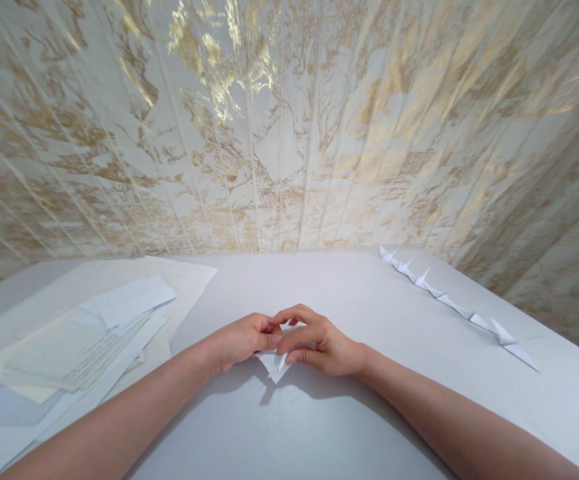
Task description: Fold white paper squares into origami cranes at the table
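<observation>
A small folded white paper piece [272, 367] is between my hands, just above the middle of the white table [339, 427]. My left hand [252, 339] pinches it from the left, thumb against the paper. From the right, my right hand [314, 341] grips the same piece, with curved fingers over its top and the thumb near a narrow folded point. A pointed lower corner sticks out below the fingers, casting a shadow on the table. The fingers cover much of the paper, so its full shape is hidden.
Along the table's right side runs a row of several folded paper cranes [477, 321]. Loose sheets of paper [59, 360], some with writing, overlap at the left on a larger cream sheet [189, 280]. Behind the table rises a wall covering [279, 133] patterned in white and gold.
</observation>
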{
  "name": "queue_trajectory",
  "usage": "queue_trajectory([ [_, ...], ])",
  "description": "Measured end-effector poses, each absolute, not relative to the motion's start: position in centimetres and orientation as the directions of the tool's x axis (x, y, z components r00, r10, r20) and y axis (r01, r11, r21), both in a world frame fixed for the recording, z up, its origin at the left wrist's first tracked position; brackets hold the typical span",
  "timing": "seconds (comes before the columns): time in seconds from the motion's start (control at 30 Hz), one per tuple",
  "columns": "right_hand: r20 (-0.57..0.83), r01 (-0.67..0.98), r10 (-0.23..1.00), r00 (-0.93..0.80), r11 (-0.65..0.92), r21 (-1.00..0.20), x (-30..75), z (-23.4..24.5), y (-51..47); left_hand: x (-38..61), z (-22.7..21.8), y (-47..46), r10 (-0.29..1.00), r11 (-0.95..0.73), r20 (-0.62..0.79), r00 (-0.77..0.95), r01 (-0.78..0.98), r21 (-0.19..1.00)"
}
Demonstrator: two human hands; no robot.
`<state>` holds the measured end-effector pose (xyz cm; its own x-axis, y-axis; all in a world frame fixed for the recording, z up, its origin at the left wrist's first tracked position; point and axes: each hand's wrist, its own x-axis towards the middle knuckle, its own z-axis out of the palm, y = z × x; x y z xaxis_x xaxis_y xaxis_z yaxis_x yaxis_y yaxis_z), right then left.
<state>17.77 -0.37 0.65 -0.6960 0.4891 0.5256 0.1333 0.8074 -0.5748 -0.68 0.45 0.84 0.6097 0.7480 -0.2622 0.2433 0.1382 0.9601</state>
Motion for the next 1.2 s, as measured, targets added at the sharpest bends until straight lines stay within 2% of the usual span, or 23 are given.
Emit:
queue_trajectory([
  [0.17, 0.56, 0.176, 0.587, -0.584, 0.765, -0.619, 17.5, 0.0, -0.5, -0.7, 1.2, 0.4, 0.8, 0.205, -0.303, 0.517, 0.24, 0.949],
  [0.27, 0.558, 0.251, 0.69, -0.46, 0.704, -0.664, 17.3, -0.4, -0.6, -0.6, 1.5, 0.4, 0.855, 0.16, -0.26, 0.449, 0.248, 0.955],
  [0.4, 0.489, 0.3, 0.801, -0.345, 0.587, -0.751, 17.1, -0.6, -0.6, -0.5, 1.8, 0.5, 0.864, 0.079, -0.198, 0.464, 0.265, 0.961],
  [0.63, 0.331, 0.144, 0.876, -0.351, 0.399, -0.905, 16.8, 0.0, -0.8, -0.8, 1.6, 0.7, 0.827, -0.092, -0.13, 0.547, 0.361, 0.928],
  [0.8, 0.213, 0.048, 0.882, -0.42, 0.256, -0.966, 16.5, 0.2, -0.9, -0.6, 1.6, 0.9, 0.788, -0.395, 0.096, 0.609, 0.378, 0.837],
  [1.0, 0.245, 0.188, 0.925, -0.289, 0.305, -0.934, 16.5, -0.1, -0.7, -0.5, 1.5, 0.7, 0.855, -0.473, 0.268, 0.444, 0.459, 0.752],
  [1.2, 0.372, 0.296, 0.911, -0.18, 0.411, -0.862, 16.6, -0.7, -0.5, -0.8, 1.9, 0.1, 0.815, -0.559, 0.367, 0.449, 0.443, 0.7],
])
